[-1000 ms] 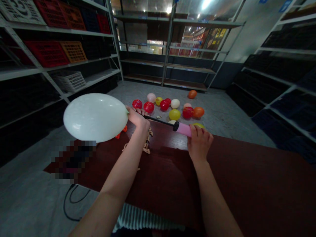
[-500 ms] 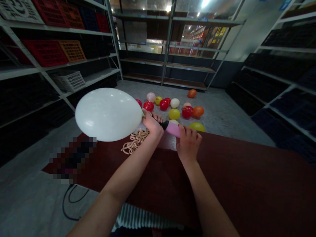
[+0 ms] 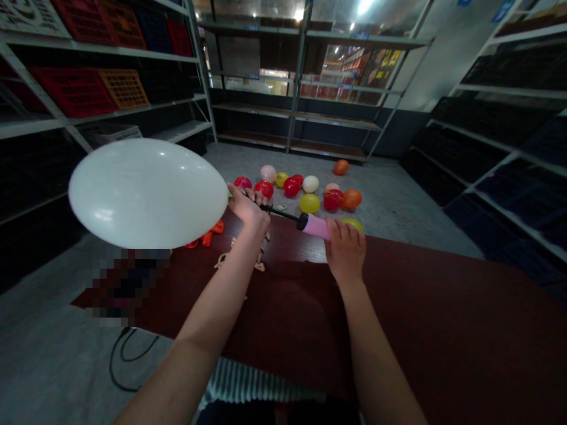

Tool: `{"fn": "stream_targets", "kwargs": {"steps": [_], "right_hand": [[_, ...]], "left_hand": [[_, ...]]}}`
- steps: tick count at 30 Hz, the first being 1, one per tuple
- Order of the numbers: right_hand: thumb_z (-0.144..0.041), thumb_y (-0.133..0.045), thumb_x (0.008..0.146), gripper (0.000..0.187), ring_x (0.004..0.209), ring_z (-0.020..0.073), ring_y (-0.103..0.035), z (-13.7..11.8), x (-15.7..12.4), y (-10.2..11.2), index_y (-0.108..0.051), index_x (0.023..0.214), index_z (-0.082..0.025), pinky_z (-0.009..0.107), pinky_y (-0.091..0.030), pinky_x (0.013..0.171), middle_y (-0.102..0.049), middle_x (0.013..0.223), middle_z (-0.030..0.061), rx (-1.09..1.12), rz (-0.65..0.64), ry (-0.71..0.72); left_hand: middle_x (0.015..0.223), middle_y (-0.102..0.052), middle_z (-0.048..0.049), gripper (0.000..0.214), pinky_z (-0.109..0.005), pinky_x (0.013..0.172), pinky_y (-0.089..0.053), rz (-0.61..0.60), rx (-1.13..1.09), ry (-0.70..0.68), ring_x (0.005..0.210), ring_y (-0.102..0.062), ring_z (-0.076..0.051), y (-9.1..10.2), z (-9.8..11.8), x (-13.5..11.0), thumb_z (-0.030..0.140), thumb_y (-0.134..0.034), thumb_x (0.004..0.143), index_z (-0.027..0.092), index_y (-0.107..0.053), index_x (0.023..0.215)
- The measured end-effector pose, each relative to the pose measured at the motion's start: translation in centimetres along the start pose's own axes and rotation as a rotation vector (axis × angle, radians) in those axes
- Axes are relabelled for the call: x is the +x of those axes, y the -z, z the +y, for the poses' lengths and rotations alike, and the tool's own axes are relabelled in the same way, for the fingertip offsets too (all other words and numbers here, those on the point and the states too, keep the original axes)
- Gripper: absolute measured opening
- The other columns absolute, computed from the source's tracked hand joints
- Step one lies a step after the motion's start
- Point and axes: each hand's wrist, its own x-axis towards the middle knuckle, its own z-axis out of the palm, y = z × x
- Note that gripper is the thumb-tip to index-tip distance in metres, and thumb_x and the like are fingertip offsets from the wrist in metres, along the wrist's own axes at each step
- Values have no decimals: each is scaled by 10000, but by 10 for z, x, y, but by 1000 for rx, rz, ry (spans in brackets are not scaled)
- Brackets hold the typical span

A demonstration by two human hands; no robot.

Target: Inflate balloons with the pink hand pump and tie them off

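A large white balloon (image 3: 148,193) stretches out to the left, its neck at my left hand (image 3: 248,206). The fingers of that hand are closed round the neck and the black nozzle end of a hand balloon pump (image 3: 317,226). My right hand (image 3: 348,252) is wrapped round the pump's pink barrel. Between my hands a thin black rod shows, drawn out of the barrel. Beige uninflated long balloons (image 3: 260,267) lie on the dark red table (image 3: 420,319), partly behind my left forearm. Orange-red uninflated balloons (image 3: 212,234) lie just beneath the white balloon.
Several inflated balloons, among them a yellow balloon (image 3: 309,203) and an orange balloon (image 3: 352,199), are on the floor beyond the table. Metal shelving (image 3: 292,112) stands at the back. Plastic crates (image 3: 73,91) fill shelves at left. A black cable (image 3: 116,360) hangs by the table's left corner.
My hands have moved apart, drawing the black rod out of the pump. The left hand went left with the white balloon, which looks larger, and the orange-red balloons have come into view.
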Motion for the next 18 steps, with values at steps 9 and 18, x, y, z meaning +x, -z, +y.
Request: {"fn": "stream_targets", "kwargs": {"steps": [9, 18], "right_hand": [[-232, -529, 953, 460, 1164, 301, -492, 14, -4, -2, -514, 1412, -205, 450, -325, 1001, -644, 1310, 129, -15, 63, -44], [-230, -512, 968, 425, 1130, 315, -488, 1, -1, -3, -516, 1389, -175, 469, -325, 967, -646, 1280, 161, -9, 20, -93]], "left_hand": [[492, -266, 83, 503, -239, 369, -219, 50, -40, -67, 352, -273, -78, 4, 14, 19, 588, -544, 984, 224, -335, 707], [471, -263, 72, 545, -225, 371, -216, 29, -6, -62, 344, -284, -71, -1, 3, 6, 588, -453, 1026, 214, -290, 665]]}}
